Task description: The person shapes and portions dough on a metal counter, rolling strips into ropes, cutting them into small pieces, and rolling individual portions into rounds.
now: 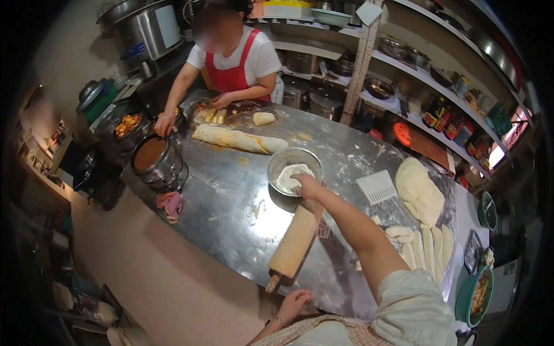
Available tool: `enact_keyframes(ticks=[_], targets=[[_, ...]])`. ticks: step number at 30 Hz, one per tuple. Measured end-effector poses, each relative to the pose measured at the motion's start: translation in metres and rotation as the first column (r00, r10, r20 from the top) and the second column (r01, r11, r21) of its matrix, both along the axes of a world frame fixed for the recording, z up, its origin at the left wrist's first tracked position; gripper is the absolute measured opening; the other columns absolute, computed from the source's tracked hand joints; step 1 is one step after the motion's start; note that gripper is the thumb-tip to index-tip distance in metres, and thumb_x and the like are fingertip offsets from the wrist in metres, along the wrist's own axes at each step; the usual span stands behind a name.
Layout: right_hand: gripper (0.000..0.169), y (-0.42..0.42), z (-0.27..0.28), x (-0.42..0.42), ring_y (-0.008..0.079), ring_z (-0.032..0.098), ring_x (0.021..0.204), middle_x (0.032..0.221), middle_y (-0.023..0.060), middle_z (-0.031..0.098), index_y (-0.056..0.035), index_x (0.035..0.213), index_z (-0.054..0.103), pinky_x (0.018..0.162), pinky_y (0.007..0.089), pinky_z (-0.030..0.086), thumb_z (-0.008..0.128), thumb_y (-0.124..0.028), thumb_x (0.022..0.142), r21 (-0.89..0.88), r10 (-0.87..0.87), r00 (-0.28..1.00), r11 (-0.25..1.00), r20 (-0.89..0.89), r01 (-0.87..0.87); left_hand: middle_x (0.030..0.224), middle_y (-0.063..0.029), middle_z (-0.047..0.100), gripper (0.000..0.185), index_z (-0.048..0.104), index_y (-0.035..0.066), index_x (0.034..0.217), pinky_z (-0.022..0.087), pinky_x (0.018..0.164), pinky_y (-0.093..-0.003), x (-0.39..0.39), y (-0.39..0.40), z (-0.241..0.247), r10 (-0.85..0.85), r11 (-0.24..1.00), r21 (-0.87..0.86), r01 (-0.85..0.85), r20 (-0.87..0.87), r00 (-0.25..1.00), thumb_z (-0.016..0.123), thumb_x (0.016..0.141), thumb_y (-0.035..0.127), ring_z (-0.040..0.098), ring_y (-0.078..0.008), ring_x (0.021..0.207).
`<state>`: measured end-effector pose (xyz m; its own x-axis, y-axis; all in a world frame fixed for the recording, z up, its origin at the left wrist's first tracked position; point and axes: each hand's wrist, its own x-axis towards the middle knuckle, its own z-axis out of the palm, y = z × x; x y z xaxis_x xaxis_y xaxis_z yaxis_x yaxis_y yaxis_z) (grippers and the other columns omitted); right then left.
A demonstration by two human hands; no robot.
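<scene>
My right hand (306,185) reaches over the rim into a metal bowl (319,161) of white flour (289,178); its fingertips are at the flour, and whether they pinch any is hard to tell. By the table's near edge, my left hand (296,300) is half curled with nothing visible in it, below the handle of a large wooden rolling pin (293,244). A white slotted scraper (376,187) lies right of the bowl, beside a big lump of dough (420,190) and several dough strips (427,248). A long filled dough roll (240,139) lies beyond the bowl.
Across the steel table (212,181) a co-worker in a red apron (225,71) reaches toward stacked metal pots (162,166). A pink cloth (169,204) lies at the left edge. At the right stands a green bowl of filling (462,298). Shelves (428,80) with pans and bottles line the back.
</scene>
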<state>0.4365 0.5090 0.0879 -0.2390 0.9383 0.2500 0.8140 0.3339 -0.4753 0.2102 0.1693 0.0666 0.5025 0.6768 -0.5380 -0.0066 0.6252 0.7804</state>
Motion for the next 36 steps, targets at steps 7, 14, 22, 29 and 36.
enact_keyframes(ticks=[7,14,22,29,36], targets=[[0.027,0.049,-0.066,-0.002,0.0285,0.064,0.081,0.085,0.0174,0.065,-0.0049,0.086,0.068,0.074,0.0373,0.050,0.069,-0.018,0.063,-0.299,-0.139,0.984,0.939,0.112,0.167,0.097,-0.0067,0.063,0.021,0.058,-0.003,0.105,0.046,0.082,-0.0244,-0.035,-0.003,0.016,0.148,0.989,0.022,-0.146,-0.103,0.984,0.054,0.089,0.011,0.058,-0.0123,0.089],[0.014,-0.068,0.029,0.076,0.0103,0.058,0.068,0.075,0.0017,0.062,-0.0018,0.086,0.064,0.059,0.0236,0.045,0.060,0.002,0.074,-0.677,-0.340,0.689,0.674,-0.640,-0.296,0.093,-0.0052,0.064,0.018,0.059,0.000,0.103,0.046,0.078,-0.0230,-0.012,0.018,0.011,0.051,0.995,0.096,-0.042,-0.098,0.994,0.056,0.087,0.009,0.058,-0.0108,0.086],[0.013,-0.276,0.081,0.243,0.0077,0.052,0.061,0.071,0.0025,0.060,0.0004,0.084,0.065,0.055,0.0232,0.042,0.060,-0.004,0.073,-0.749,-0.538,0.743,0.658,-0.398,0.076,0.104,-0.0118,0.060,0.027,0.053,-0.001,0.112,0.047,0.083,-0.0295,0.076,0.048,-0.006,-0.153,0.886,0.426,0.184,-0.105,0.983,0.055,0.087,0.010,0.059,-0.0183,0.094],[0.018,-0.378,0.075,0.321,0.0119,0.056,0.067,0.078,0.0074,0.063,0.0032,0.089,0.065,0.061,0.0267,0.047,0.059,-0.002,0.073,-0.596,-0.785,0.258,0.603,-0.564,0.530,0.128,-0.0182,0.046,0.045,0.049,0.003,0.120,0.029,0.102,-0.0489,0.189,0.029,0.046,-0.370,-0.365,0.808,0.463,-0.582,0.724,0.059,0.079,0.019,0.040,-0.0382,0.119],[0.026,-0.502,0.030,0.319,0.0195,0.061,0.086,0.093,0.0129,0.065,0.0001,0.099,0.063,0.078,0.0318,0.049,0.062,-0.003,0.073,-0.283,-0.858,0.495,0.512,-0.136,0.811,0.125,-0.0166,0.047,0.051,0.050,0.002,0.119,0.029,0.102,-0.0480,0.269,0.095,-0.007,-0.245,-0.246,0.835,0.491,-0.544,0.802,0.065,0.073,0.018,0.039,-0.0376,0.119]])
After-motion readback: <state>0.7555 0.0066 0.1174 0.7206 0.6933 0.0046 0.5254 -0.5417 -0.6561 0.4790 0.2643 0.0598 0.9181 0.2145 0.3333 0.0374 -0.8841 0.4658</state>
